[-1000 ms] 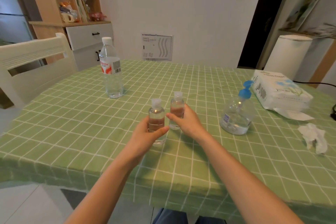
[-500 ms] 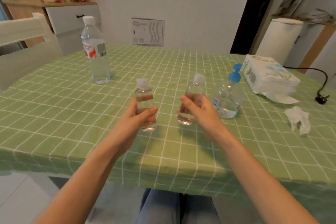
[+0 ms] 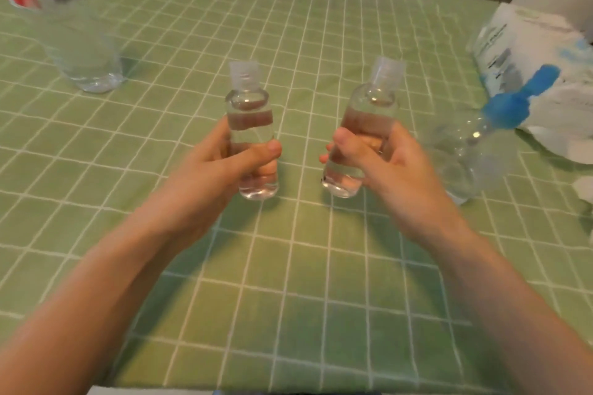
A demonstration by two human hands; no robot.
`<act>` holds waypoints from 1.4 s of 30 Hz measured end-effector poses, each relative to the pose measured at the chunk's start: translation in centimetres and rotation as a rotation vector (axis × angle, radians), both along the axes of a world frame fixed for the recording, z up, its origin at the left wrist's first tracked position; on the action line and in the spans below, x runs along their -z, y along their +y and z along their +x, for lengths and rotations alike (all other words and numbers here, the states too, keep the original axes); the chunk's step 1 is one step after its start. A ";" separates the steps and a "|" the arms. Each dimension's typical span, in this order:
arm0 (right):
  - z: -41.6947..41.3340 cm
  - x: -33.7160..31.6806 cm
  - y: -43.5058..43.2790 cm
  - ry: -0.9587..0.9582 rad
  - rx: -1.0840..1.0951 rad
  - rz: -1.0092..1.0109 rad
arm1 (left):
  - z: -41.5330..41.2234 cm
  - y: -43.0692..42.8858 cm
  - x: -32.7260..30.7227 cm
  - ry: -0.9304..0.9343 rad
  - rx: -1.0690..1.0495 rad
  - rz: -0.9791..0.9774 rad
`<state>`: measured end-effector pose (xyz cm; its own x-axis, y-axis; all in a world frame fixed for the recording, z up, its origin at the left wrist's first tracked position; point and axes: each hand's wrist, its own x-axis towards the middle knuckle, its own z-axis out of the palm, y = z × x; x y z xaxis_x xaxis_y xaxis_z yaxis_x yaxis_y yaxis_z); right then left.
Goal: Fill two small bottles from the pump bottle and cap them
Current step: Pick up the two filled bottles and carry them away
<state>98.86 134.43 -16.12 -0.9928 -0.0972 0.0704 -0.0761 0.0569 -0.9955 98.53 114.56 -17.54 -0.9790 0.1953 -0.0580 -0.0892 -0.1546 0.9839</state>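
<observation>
Left hand (image 3: pixel 224 163) grips the left small bottle (image 3: pixel 250 119) round its lower half, thumb across the front and fingers curled behind. Right hand (image 3: pixel 382 157) grips the right small bottle (image 3: pixel 369 119) the same way, at mid-body. Both bottles sit at frame centre, side by side but apart, over the green checked tablecloth (image 3: pixel 288 298). A shadow lies under each base, so they seem lifted clear of the cloth, though I cannot be sure. Both grips stay below the shoulder, which leaves the necks and liquid levels open to view. This is probably a check of fill and closure. Clear liquid reaches about shoulder height in each. A pale cap (image 3: pixel 244 74) is seated on the left bottle and a second cap (image 3: pixel 386 70) on the right one. Whether they are tight cannot be told. Left bottle: long axis near vertical, cap toward 12 o'clock with a slight lean to 11. Right bottle: cap tipped toward 1 o'clock, base toward 7, so the tops splay apart. Pump bottle (image 3: pixel 465 157) stands at 3 o'clock, just beyond the right hand and blurred, with its blue pump head (image 3: pixel 513 106) toward 1 o'clock. Tissue pack (image 3: pixel 529 51) lies behind it at 2 o'clock. Water bottle (image 3: pixel 80 51) stands at 10 o'clock, well apart. Filling and capping look done.
</observation>
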 end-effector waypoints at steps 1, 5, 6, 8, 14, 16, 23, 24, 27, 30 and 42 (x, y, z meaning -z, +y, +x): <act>-0.3 -0.6 -0.2 -0.017 0.005 -0.007 | -0.4 0.0 -0.4 -0.027 -0.014 0.002; -0.6 -3.2 -0.7 -0.146 -0.006 -0.076 | -0.9 0.0 -3.5 -0.160 -0.057 -0.009; -0.5 -4.1 -0.7 -0.178 -0.011 -0.083 | -0.7 -0.1 -4.5 -0.183 -0.069 -0.015; 0.1 -6.3 -0.5 -0.244 -0.027 -0.082 | -0.2 -0.4 -6.5 -0.228 -0.092 -0.039; 3.6 -11.3 1.1 -0.377 0.001 -0.179 | 3.3 -2.2 -11.7 -0.364 -0.084 -0.040; 5.1 -12.1 1.7 -0.404 0.013 -0.198 | 4.8 -2.1 -12.6 -0.399 -0.107 -0.034; 11.7 -10.9 4.4 -0.589 0.096 -0.187 | 11.1 -0.7 -11.9 -0.560 -0.147 -0.012; 12.5 -10.5 4.6 -0.611 0.105 -0.192 | 11.8 -0.6 -11.4 -0.583 -0.153 -0.011; 14.0 -9.1 4.9 -0.685 0.150 -0.186 | 13.1 -0.7 -10.1 -0.635 -0.189 -0.007; 14.5 -8.2 4.9 -0.719 0.128 -0.172 | 13.8 -0.8 -9.4 -0.649 -0.208 -0.017; 11.5 -7.9 2.5 -0.743 -0.122 -0.090 | 17.5 -1.0 -9.3 -0.643 -0.469 0.028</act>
